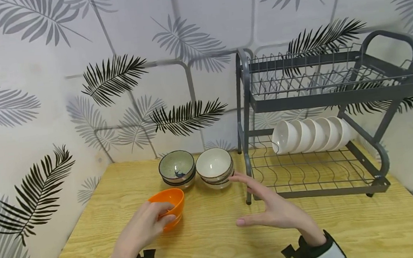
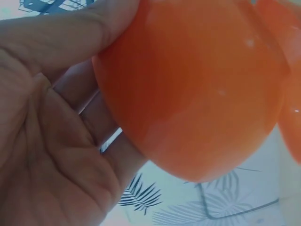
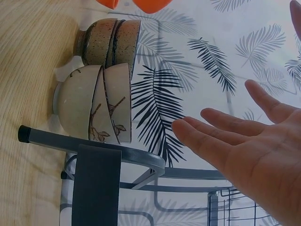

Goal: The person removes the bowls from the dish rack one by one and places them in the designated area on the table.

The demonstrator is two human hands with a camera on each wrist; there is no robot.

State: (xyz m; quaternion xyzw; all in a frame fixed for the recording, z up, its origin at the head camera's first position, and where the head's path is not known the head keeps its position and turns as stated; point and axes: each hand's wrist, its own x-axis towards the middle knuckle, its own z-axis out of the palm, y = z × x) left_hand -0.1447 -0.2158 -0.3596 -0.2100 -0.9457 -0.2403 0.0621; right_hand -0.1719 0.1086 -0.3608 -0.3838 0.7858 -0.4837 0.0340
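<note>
My left hand (image 1: 141, 229) pinches the rim of an orange bowl (image 1: 176, 196), thumb and fingers on either side. In the left wrist view its smooth outer wall fills the middle, and more orange bowl (image 2: 292, 89) shows at the right edge. How many orange bowls there are cannot be told. Behind them stand a stack of speckled green-grey bowls (image 1: 175, 165) and a stack of cream bowls (image 1: 213, 163) with brown twig patterns. Held in the air, my right hand (image 1: 276, 209) is empty, fingers and thumb spread apart, left of and in front of the rack.
A grey two-tier dish rack (image 1: 319, 193) stands at the right of the wooden table (image 1: 216, 243). Several white bowls (image 1: 284, 137) lean in a row on its lower tier. The leaf-patterned wall (image 1: 202, 80) runs behind and along the left side.
</note>
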